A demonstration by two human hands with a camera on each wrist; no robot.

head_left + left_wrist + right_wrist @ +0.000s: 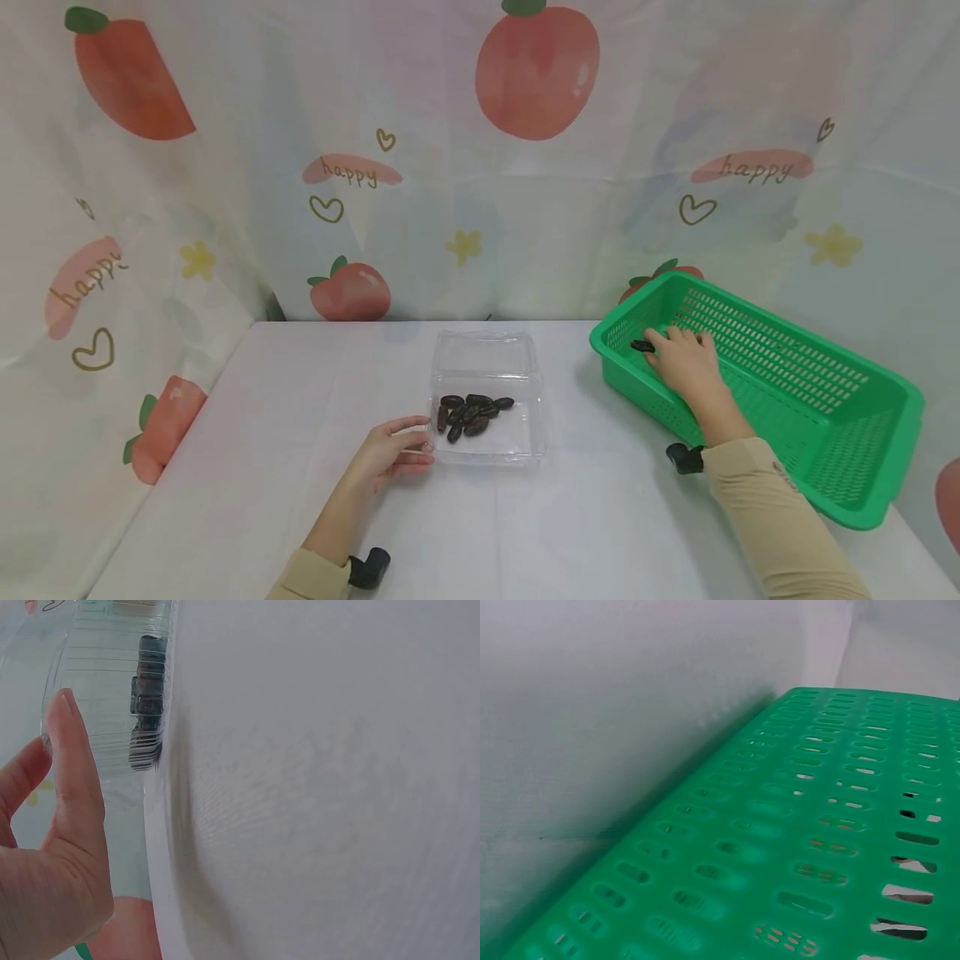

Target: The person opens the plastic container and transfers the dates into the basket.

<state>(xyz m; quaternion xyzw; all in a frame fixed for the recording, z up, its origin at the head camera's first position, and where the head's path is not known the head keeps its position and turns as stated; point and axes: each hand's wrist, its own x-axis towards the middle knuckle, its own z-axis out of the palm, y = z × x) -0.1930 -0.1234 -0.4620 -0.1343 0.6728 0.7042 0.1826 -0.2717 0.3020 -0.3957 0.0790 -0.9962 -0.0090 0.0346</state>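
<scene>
A clear plastic clamshell box point(517, 433) lies with its lid up at mid-table. Several dark brown, glossy dates point(476, 427) are heaped in its left and back part; they show through the wall in the left wrist view. My left hand point(393, 454) rests its fairly straight fingers against the box's left side. Inside the far left end of a green basket point(757, 500), my right hand point(686, 367) pinches a dark date point(642, 345) between thumb and forefinger. Another dark bit shows by its fingers. The right wrist view has only the basket's slotted outer wall point(780, 825).
White cloth covers the table point(577, 517). A patterned curtain point(465, 192) hangs behind and along the left side. The basket stands at the right, its raised rim beneath my right forearm. Dark wrist cameras point(370, 568) sit on both wrists.
</scene>
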